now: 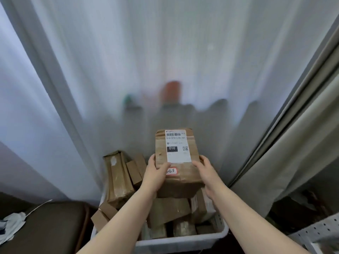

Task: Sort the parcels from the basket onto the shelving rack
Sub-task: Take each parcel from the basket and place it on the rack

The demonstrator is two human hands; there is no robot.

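Forearms reach in from the bottom edge over the rim of the white basket (pixel 183 241), which is packed with brown parcels (pixel 119 180) standing and lying at odd angles. Both hands hold one taped parcel (pixel 183 178) above the pile: left hand (pixel 154 176) grips its left edge, thumb across the front beside a pink handwritten sticker (pixel 173 171); right hand (pixel 207 173) grips the right edge, fingers curled round it. White shipping label (pixel 178 146) faces the camera and reads 010; pale curtain (pixel 128 52) hangs behind, perforated white panel (pixel 315 230) at lower right.
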